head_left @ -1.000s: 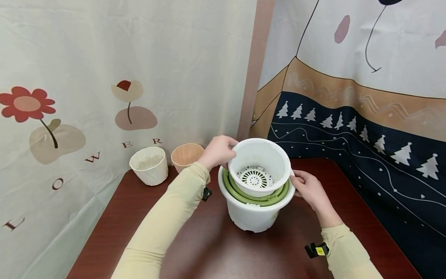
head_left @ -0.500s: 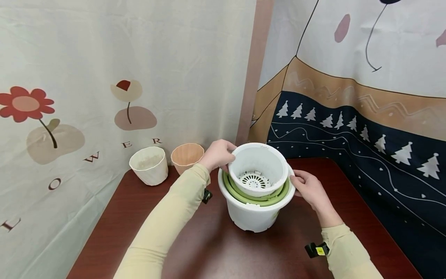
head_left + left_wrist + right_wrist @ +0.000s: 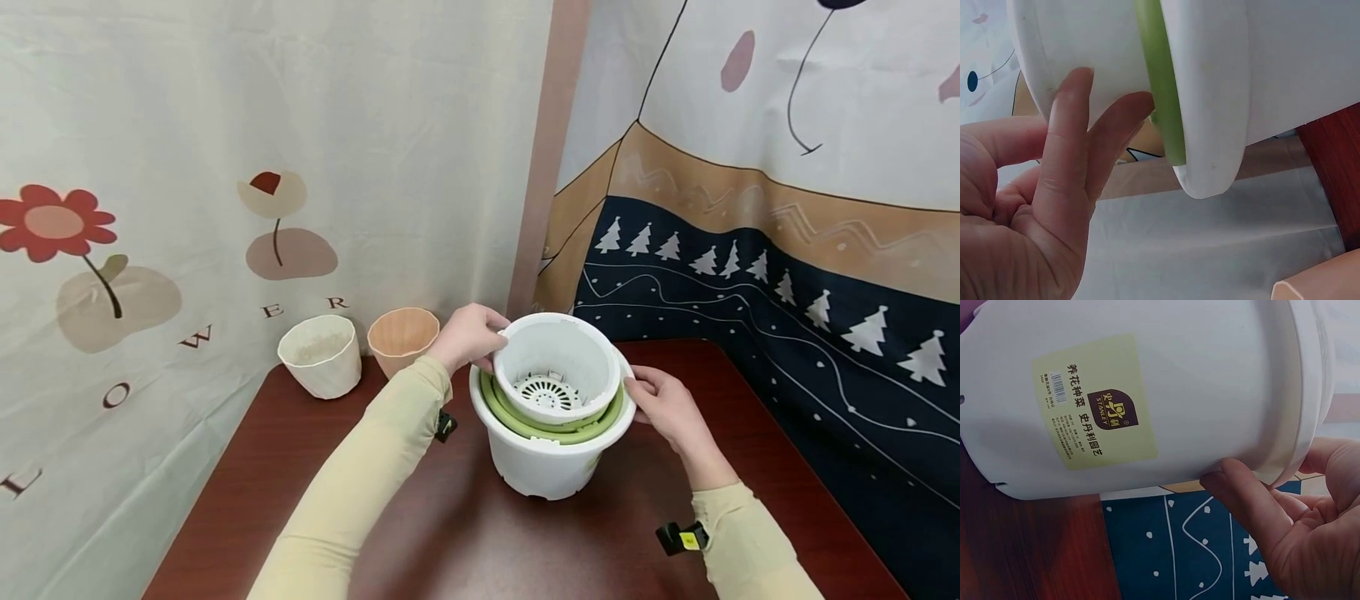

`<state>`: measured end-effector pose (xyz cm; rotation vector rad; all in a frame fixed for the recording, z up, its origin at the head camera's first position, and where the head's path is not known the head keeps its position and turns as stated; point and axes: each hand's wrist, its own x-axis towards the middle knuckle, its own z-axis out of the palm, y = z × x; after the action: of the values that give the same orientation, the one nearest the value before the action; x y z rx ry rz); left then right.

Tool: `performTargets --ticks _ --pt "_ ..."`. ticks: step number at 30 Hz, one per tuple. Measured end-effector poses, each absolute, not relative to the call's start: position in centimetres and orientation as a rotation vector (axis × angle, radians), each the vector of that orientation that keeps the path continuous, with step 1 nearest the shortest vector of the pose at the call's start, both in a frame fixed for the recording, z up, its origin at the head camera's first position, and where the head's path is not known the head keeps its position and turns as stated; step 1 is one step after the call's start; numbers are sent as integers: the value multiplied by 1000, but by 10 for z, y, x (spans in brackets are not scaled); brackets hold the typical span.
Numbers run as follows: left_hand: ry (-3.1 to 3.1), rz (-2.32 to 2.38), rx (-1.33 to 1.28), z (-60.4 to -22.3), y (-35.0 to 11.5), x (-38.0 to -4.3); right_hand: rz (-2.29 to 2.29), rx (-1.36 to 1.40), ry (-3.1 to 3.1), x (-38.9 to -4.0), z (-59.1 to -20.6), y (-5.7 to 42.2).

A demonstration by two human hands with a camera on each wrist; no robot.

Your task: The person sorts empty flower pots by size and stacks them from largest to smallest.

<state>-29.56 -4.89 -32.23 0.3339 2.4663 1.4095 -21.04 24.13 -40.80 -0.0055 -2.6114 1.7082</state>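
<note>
A small white flowerpot (image 3: 558,350) with a slotted base sits partly inside a green pot (image 3: 495,410), tilted slightly. Both are nested in a larger white flowerpot (image 3: 543,467) standing on the table. My left hand (image 3: 471,337) pinches the small pot's rim at its left side. In the left wrist view, fingers (image 3: 1069,119) lie against its outer wall, above the green rim (image 3: 1163,87). On the other side, my right hand (image 3: 663,406) grips the large pot's rim. A pale green label (image 3: 1094,400) shows on that pot's wall in the right wrist view.
A cream pot (image 3: 322,362) and a peach pot (image 3: 401,337) stand at the table's back left, partly behind my left arm. Printed curtains (image 3: 420,150) hang behind and to the right of the dark red table (image 3: 435,533).
The small white pot has come down a little deeper into the green one, and my left hand has lowered with it. My right hand has stayed at the large pot's rim.
</note>
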Motion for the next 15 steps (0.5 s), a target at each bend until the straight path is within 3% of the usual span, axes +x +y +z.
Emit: performTargets --ticks 15 --pt "2426 1610 280 -326 -75 -296 1698 -14 -2619 -209 -406 240"
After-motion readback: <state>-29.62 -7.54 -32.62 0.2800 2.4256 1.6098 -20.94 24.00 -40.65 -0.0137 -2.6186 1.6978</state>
